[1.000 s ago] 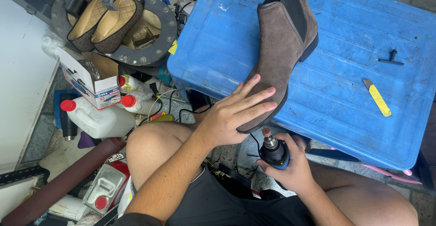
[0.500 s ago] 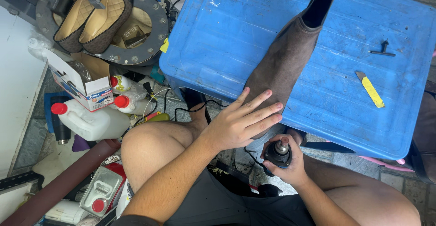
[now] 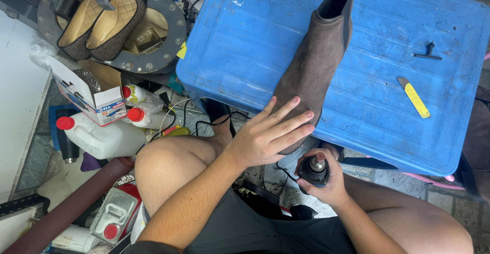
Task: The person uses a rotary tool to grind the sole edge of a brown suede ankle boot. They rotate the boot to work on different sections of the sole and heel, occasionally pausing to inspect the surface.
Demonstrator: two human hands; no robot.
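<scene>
my open left hand (image 3: pixel 268 136) had turned the brown suede ankle boot (image 3: pixel 314 70) toe-down toward six o'clock; my right hand (image 3: pixel 321 180) gripped the black rotary tool (image 3: pixel 314 170).

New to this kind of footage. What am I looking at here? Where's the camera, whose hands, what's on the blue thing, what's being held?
There is no machine: a person works with bare hands, and the single camera sits on their head, looking down at their lap and knees.

The left hand lies flat, fingers spread, on the toe end of a brown suede ankle boot. The boot lies on a blue plastic crate lid that serves as the work surface.

The right hand grips a small black rotary tool, its metal tip pointing up, just below the lid's near edge.

Also on the lid: a yellow utility knife and a small dark T-shaped key.

On the floor to the left: a pair of tan flat shoes resting on a round metal stand, a white jug with a red cap, and an open cardboard box.
</scene>
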